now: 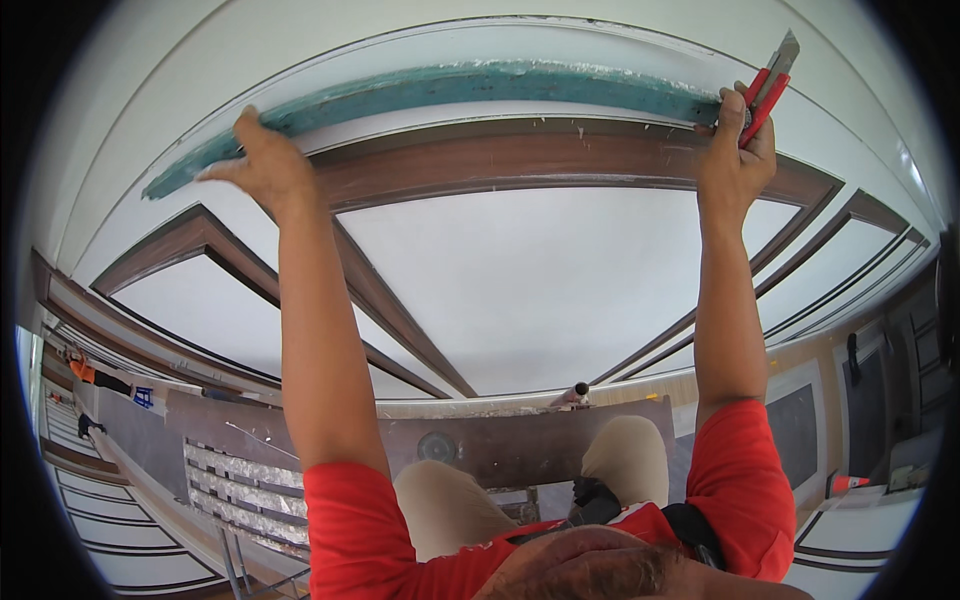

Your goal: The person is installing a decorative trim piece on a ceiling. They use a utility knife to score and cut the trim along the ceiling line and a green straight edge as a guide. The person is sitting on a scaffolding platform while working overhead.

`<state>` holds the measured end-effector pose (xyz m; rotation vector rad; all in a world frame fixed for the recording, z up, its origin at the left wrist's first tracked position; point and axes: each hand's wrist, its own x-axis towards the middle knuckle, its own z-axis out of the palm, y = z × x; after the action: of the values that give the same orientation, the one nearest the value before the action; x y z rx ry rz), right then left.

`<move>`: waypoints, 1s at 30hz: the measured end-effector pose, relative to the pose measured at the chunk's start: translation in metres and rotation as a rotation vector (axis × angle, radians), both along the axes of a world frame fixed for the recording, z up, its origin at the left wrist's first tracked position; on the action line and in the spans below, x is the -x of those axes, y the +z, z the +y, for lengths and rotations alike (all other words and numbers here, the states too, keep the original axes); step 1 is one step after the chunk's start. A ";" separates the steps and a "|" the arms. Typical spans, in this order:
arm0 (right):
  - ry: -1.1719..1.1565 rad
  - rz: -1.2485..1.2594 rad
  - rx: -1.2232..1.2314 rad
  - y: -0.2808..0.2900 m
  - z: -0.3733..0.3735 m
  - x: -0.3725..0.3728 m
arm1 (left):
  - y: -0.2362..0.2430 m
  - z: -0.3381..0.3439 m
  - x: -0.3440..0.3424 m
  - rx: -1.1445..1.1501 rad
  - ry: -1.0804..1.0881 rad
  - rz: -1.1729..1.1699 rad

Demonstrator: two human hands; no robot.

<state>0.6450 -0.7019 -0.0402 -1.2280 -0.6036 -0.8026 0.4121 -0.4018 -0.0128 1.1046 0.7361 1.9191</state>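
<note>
A long teal strip (480,88) with a ragged, whitish upper edge spans the white surface above me. My left hand (262,165) grips it near its left end, thumb on one edge and fingers spread toward the other. At the strip's right end, my right hand (738,150) is closed around a red-and-silver cutter (772,85) that looks like a utility knife, its silver end pointing up and out. Those fingers also touch the strip's end; how firmly they hold it is hidden. Both arms are raised. Just below the strip runs brown moulding (500,160) framing a white panel (560,270).
Beneath me is a brown plank platform (520,440) with a round dark object (437,447) on it. A slatted, plaster-spattered board (245,490) lies at left. Far left, a person in orange (85,370) is near a blue stool (143,397). An orange-and-white cone (848,484) stands right.
</note>
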 end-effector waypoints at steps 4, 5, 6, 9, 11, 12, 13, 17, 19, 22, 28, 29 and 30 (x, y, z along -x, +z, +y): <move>-0.014 -0.017 0.166 -0.024 -0.013 0.012 | -0.032 0.012 0.028 -0.082 -0.236 -0.405; -0.059 -0.066 0.213 -0.031 -0.015 0.010 | -0.028 -0.008 0.035 -0.054 -0.317 -0.567; -0.093 -0.115 0.257 -0.035 -0.015 0.010 | -0.035 -0.012 0.048 -0.077 -0.320 -0.585; -0.234 -0.182 0.375 -0.016 -0.018 0.016 | -0.065 -0.013 0.082 0.017 -0.106 -0.423; -0.260 -0.262 0.373 0.003 -0.012 0.008 | -0.089 -0.020 0.087 0.007 -0.165 -0.414; -0.256 -0.286 0.396 0.016 -0.008 0.013 | -0.094 -0.026 0.086 0.004 -0.190 -0.409; -0.271 -0.301 0.449 0.026 -0.005 0.012 | -0.096 -0.032 0.082 0.006 -0.187 -0.416; -0.346 -0.382 0.654 0.052 0.004 0.001 | -0.101 -0.063 0.062 -0.031 -0.157 -0.435; -0.335 -0.456 0.634 0.050 0.009 -0.005 | -0.103 -0.073 0.059 -0.072 -0.158 -0.383; -0.395 -0.598 0.604 0.052 0.008 -0.017 | -0.110 -0.070 0.068 -0.183 -0.201 -0.340; -0.552 -0.686 0.564 0.062 -0.008 0.026 | -0.130 -0.063 0.079 -0.231 -0.114 -0.307; -0.568 -0.693 0.570 0.063 -0.011 0.032 | -0.131 -0.061 0.081 -0.248 -0.092 -0.278; -0.582 -0.699 0.576 0.063 -0.014 0.038 | -0.132 -0.061 0.083 -0.248 -0.096 -0.271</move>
<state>0.6073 -0.7160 0.0226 -1.6816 -1.1165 -1.6604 0.3294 -0.4627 -0.1444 0.9775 0.2977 2.0630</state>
